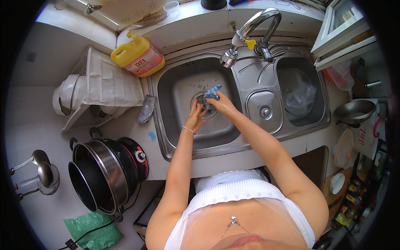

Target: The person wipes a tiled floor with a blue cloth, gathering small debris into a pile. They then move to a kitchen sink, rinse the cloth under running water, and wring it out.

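Note:
Over the large left basin of a stainless steel sink, my right hand pinches a crumpled blue-and-white cloth between its fingertips. Just left of it, my left hand has its fingers spread and holds nothing that I can see. Both hands are above the round drain, which they partly cover. Something dark and wet shows in the drain between them, but its details are hidden. Water drops cling to the basin floor behind the cloth. A curved chrome faucet with a yellow lever hangs over the basin's back right corner.
A yellow detergent jug stands at the back left. Beside the basin lie a grey scrubbing pad and a blue scrap. Stacked pots sit front left. The right basin holds a clear bowl with plastic film.

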{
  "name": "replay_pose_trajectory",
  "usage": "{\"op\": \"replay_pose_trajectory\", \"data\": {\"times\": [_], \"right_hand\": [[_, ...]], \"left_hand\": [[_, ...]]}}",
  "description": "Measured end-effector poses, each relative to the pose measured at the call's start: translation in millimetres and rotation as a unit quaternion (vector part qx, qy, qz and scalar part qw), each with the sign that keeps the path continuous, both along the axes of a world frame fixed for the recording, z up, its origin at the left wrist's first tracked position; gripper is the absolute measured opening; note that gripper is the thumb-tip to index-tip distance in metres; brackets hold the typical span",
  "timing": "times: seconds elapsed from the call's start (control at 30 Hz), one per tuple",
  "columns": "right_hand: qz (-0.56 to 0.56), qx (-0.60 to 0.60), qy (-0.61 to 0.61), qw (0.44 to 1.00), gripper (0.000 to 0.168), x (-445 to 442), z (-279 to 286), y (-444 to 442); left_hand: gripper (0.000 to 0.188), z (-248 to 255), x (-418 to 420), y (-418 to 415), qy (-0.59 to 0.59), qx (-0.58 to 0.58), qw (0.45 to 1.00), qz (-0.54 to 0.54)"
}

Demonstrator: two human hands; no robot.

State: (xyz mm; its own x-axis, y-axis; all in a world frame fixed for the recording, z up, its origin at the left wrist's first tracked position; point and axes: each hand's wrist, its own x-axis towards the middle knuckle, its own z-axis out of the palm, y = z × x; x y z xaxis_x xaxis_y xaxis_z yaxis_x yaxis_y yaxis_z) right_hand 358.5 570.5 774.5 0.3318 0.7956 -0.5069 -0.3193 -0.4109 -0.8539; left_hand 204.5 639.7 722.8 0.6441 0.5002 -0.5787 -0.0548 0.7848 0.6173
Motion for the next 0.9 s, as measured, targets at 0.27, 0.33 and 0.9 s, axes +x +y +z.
{"op": "replay_pose_trajectory", "data": {"times": [0.27, 0.33, 0.9], "right_hand": [[-0.017, -0.064, 0.157, 0.985, 0.066, 6, 11, 0], [-0.054, -0.079, -0.055, 0.994, 0.056, 29, -46, 0], [-0.077, 0.053, -0.331, 0.939, 0.019, -68, 11, 16]], "left_hand": [[0.046, -5, 32, -6, -0.148, -0.077, 0.978, 0.125], [0.037, -14, 39, -5, -0.138, -0.051, 0.976, 0.162], [0.037, -60, 24, 8, -0.349, -0.209, 0.910, 0.077]]}}
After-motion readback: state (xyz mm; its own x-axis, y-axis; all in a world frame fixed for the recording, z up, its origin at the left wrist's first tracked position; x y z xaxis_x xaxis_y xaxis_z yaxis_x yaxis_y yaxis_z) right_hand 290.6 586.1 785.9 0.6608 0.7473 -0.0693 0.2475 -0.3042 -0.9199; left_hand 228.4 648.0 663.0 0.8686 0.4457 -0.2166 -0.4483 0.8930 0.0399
